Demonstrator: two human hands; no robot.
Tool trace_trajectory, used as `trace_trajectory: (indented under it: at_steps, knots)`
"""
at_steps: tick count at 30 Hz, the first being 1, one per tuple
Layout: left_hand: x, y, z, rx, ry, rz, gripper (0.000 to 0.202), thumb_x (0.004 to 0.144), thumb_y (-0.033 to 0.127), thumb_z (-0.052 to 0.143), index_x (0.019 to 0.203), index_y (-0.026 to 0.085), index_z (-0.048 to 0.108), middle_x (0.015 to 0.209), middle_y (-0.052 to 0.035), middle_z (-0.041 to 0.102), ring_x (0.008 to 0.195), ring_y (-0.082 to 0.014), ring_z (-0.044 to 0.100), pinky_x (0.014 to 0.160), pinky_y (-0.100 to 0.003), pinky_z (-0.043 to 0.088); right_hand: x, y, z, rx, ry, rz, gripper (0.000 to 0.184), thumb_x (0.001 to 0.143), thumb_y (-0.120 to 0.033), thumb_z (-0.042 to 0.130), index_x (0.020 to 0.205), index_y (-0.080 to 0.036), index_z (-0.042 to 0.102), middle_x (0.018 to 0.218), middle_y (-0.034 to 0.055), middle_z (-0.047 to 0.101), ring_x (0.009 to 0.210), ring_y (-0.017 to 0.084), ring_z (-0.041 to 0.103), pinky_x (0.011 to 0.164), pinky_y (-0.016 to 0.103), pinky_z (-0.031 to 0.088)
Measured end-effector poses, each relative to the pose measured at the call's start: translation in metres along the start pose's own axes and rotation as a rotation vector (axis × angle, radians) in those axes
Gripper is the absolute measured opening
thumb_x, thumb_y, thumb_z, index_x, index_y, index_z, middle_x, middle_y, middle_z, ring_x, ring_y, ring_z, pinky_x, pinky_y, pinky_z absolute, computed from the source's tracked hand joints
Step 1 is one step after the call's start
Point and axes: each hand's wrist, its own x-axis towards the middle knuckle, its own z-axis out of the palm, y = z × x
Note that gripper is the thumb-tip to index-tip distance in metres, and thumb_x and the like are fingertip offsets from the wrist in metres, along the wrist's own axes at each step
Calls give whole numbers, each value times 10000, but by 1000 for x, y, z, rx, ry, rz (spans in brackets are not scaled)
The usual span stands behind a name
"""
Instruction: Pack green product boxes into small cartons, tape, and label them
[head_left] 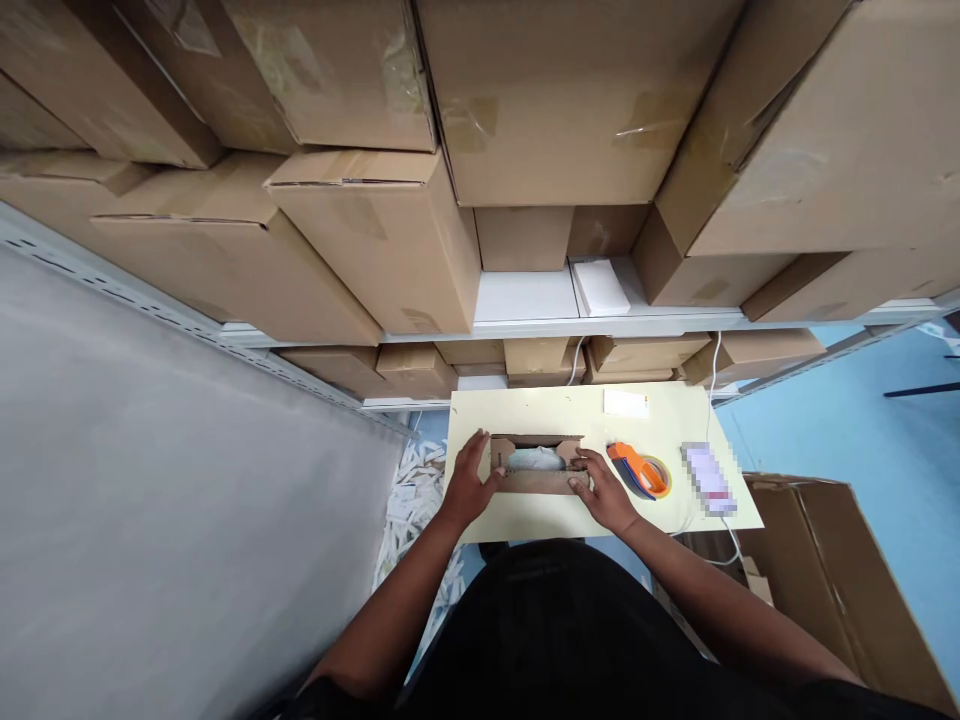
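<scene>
A small open cardboard box lies on a pale yellow table, with something whitish inside it. My left hand rests against the box's left end, fingers curled round its flap. My right hand presses on the box's right end, fingers bent over the near flap. Just right of that hand lies an orange tape dispenser.
A phone with a white cable lies at the table's right, a white label at its back. Shelves of large cardboard boxes rise behind. A big open carton stands at right; white scraps litter the floor at left.
</scene>
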Motion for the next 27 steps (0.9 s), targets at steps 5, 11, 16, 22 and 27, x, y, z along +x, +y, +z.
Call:
trace_trajectory:
  at_steps: [5, 11, 16, 22, 27]
  knots:
    - [24, 6, -4, -74, -68, -27, 606, 956, 361, 581, 1534, 249, 441, 1485, -113, 566, 1385, -253, 521, 1152, -455, 446, -2, 7, 19, -11, 142, 175, 487, 924, -540, 576, 1275, -211, 499, 1383, 172, 525, 960, 249, 667, 852, 452, 582]
    - [9, 9, 0, 135, -48, 133, 212, 979, 310, 572, 1091, 229, 733, 1191, -82, 719, 1204, -257, 611, 1081, -462, 500, -3, 0, 22, -45, 126, 265, 427, 900, -512, 590, 1201, -225, 489, 1166, 106, 635, 889, 235, 674, 772, 390, 559]
    - [-2, -1, 18, 286, 30, 264, 180, 977, 207, 547, 987, 213, 727, 1135, -94, 711, 1163, -268, 585, 1077, -474, 485, -9, -6, 17, -54, 81, 308, 420, 906, -488, 605, 1221, -229, 505, 1105, 93, 682, 950, 253, 697, 804, 388, 560]
    - [0, -7, 29, 330, 68, 304, 204, 996, 188, 505, 1017, 196, 707, 1189, -104, 687, 1194, -278, 542, 1096, -467, 460, -22, 2, 0, -154, 113, 109, 316, 967, -443, 547, 1168, -204, 588, 1166, 131, 669, 1080, 276, 656, 950, 416, 536]
    - [-6, -7, 32, 364, 95, 303, 227, 998, 180, 490, 1045, 190, 712, 1214, -113, 677, 1214, -287, 544, 1090, -467, 450, -35, 43, -28, -497, 109, 298, 302, 966, -390, 510, 1146, -193, 651, 1153, 155, 687, 1182, 331, 596, 1046, 468, 449]
